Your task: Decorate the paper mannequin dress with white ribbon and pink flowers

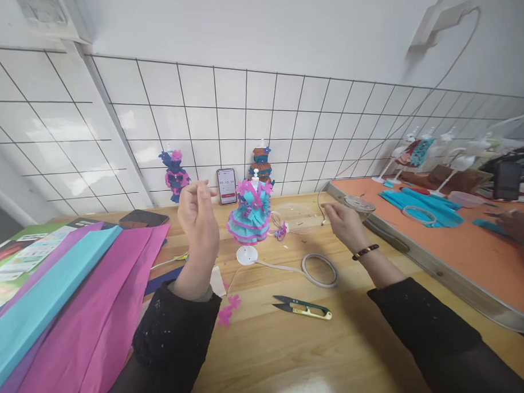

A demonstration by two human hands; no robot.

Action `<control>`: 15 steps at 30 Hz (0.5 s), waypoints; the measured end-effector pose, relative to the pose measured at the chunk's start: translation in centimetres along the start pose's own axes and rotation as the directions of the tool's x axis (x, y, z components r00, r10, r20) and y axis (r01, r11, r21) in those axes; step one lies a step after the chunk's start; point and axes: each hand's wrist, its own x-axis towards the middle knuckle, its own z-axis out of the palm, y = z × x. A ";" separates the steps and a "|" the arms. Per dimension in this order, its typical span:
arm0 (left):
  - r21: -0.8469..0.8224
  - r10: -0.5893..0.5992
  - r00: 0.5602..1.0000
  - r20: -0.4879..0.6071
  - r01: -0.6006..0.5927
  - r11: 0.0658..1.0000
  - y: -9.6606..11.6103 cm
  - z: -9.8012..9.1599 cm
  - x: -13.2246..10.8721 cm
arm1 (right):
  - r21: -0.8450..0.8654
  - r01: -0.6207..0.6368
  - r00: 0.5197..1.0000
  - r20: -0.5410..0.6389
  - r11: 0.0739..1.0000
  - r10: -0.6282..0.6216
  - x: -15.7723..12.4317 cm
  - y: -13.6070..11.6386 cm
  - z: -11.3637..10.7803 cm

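Turquoise ruffles edged in pink form the small dress [249, 221], upright above a white base [247, 255] between the two hands. The left hand [198, 221] is raised just left of it, fingers curled; how far the tips part, or whether they grip anything, I cannot tell. The right hand [345, 223], well apart from the dress, has its fingertips pinched together near the orange tabletop [448, 259]; anything thin between them cannot be made out. Wooden tabletop [267, 359] stretches from the snips [306, 309] toward the near side, between both sleeves, with pink paper [107, 316] bounding the left.
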 end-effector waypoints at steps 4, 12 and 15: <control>-0.061 0.056 0.995 -0.083 -0.061 0.996 1.4 -0.1 -0.3 | -0.141 -0.024 0.982 0.183 0.990 0.050 0.8 3.2 2.2; -0.041 0.108 0.986 -0.127 -0.114 0.993 2.0 -0.1 -1.4 | -0.190 0.107 0.955 0.293 0.976 -0.047 4.3 4.7 4.8; -0.011 0.123 0.983 -0.136 -0.126 0.992 2.1 -0.1 -1.6 | -0.215 0.111 0.955 0.294 0.970 -0.044 6.1 5.2 5.0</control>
